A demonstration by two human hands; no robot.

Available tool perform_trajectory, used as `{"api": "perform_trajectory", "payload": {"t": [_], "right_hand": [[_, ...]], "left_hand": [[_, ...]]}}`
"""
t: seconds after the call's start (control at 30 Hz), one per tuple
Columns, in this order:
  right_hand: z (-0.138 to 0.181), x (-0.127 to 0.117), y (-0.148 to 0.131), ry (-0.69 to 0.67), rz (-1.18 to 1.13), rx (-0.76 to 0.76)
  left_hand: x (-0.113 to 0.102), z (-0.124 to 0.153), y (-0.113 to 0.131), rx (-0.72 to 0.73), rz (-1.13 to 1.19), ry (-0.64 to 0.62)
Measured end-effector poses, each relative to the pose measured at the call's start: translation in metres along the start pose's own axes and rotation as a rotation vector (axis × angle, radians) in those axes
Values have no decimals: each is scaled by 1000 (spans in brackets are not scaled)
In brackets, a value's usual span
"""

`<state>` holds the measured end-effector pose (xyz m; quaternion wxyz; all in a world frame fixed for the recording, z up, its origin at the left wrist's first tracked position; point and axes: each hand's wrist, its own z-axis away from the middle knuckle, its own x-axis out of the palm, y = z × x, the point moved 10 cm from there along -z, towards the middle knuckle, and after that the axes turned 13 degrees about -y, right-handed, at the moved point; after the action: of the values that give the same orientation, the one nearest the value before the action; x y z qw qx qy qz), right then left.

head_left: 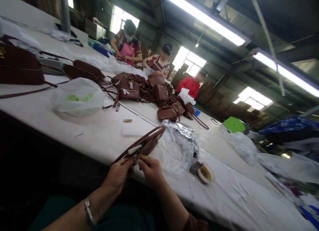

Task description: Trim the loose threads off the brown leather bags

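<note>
A brown handbag (151, 146) leans at the near edge of the table, its strap arched on top and a white wrapped piece on its side. My left hand (118, 176) is closed in a pinch at the bag's lower left. Right beside it, my right hand (152, 171) pinches the same spot with thumb and fingers. A small shiny part shows between the fingertips, too small to make out. Both hands are nearly touching, and the bag's underside is hidden behind them.
Brown bags (129, 88) are heaped mid-table. A plastic bag with green pieces (79, 97) sits left; crumpled clear plastic (174, 148) and a tape roll (205, 173) lie right. White paper (136, 127) is ahead. Several co-workers (128, 48) stand across the table.
</note>
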<state>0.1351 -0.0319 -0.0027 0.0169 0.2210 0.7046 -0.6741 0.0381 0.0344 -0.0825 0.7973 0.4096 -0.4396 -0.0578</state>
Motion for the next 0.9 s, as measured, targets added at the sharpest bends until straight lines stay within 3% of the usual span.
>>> {"api": "perform_trajectory", "payload": {"t": [0.43,0.7,0.9], "right_hand": [[-4,13,-17,-143,276,-166],[-2,1,0,-85,249,-76],[0,-2,11,54,333,74]], "left_hand": [[2,-1,3,3,6,-32],[1,-6,0,-49,23,-53],[2,9,12,-18,-98,14]]}}
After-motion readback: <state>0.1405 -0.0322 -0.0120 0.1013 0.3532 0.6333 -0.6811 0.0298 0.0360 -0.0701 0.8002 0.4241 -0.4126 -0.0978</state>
